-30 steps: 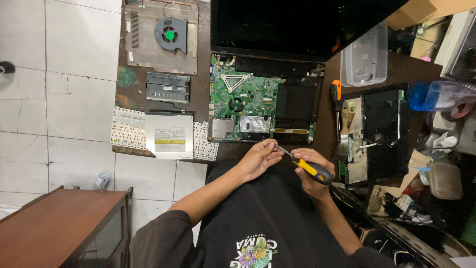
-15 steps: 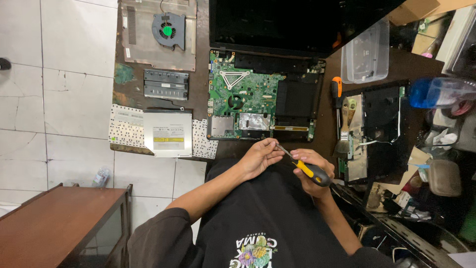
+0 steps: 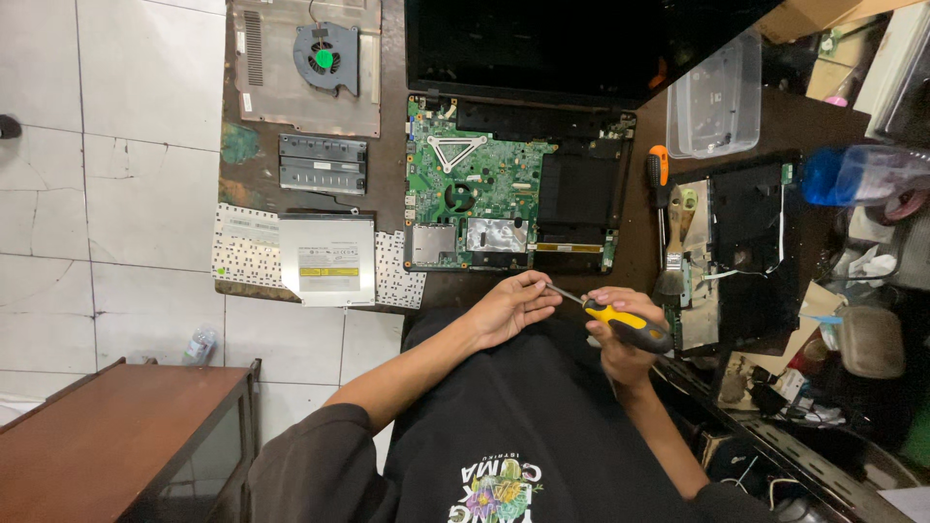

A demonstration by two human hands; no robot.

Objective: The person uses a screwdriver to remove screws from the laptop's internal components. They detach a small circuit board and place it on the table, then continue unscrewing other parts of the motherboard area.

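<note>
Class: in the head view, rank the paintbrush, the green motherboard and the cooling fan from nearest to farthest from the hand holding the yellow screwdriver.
1. Paintbrush, just above and to the outer side of the right hand.
2. Motherboard, up and across.
3. Fan, far top corner.

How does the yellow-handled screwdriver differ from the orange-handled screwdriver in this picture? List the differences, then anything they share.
The yellow-handled screwdriver is gripped in the right hand, its tip at the left hand; the orange-handled screwdriver lies untouched on the table. The yellow one slants; the orange one lies straight, beside a brush. Both have slim metal shafts.
</note>
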